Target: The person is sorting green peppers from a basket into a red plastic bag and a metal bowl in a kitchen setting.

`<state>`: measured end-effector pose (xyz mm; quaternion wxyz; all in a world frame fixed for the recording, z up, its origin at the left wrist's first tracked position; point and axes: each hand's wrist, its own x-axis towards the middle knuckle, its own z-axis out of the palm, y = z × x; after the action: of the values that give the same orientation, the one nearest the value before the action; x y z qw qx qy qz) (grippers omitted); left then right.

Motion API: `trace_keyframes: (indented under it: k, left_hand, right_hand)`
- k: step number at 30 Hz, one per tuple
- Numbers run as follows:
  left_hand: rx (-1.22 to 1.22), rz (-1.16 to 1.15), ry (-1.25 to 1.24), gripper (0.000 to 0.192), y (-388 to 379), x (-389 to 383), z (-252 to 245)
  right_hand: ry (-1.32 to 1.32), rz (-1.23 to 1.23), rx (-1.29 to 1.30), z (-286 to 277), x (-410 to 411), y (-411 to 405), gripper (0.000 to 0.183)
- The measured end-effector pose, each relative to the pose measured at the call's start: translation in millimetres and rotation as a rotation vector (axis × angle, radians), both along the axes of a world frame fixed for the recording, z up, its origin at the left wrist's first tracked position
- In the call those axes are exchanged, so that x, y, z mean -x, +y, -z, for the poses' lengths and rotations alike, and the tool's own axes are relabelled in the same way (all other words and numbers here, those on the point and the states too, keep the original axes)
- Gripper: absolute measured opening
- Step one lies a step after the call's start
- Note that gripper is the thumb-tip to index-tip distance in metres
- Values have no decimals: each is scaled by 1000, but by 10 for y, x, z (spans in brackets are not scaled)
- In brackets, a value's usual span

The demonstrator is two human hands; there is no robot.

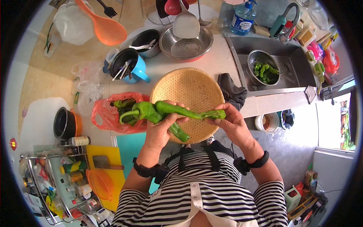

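Note:
My left hand [158, 132] grips a large, bent green pepper [147, 112], its curled stem pointing left and its tip hanging below the fingers. A second, longer green pepper [181, 110] lies across the left fingers. Its right end is pinched between the thumb and fingers of my right hand [234, 123]. Both hands are above a round woven basket [190, 82], which shows no peppers inside. Just left of the basket, a red plastic bag [99, 113] holds more dark green peppers [124, 105], partly hidden by the bag and the held pepper.
A steel bowl of green peppers [265, 68] stands in the sink [300, 73] at right. A dark cloth [231, 89] lies beside the basket. Behind are a blue pot [136, 66] with utensils and a steel basin [187, 48]. A cleaver [100, 161] rests on a yellow board [93, 150] at left.

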<state>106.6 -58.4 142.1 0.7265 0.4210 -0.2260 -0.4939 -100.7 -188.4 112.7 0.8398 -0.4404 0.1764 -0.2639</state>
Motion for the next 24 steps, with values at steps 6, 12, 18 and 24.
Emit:
trace_keyframes:
  k: [6, 12, 18, 24]
  left_hand:
    - [-143, -41, 28, 36, -6, 23, -118]
    - [-166, -84, -131, 25, -33, 41, -90]
    - [-296, 7, -256, 23, -4, 54, -71]
    - [-361, 0, -494, 29, -58, 21, -128]
  right_hand:
    - [284, -341, 50, -29, -6, -19, 29]
    - [218, -280, 319, -264, -149, 14, 35]
    - [308, -357, 555, -307, -421, 25, 46]
    - [277, -409, 444, -197, -537, 79, 41]
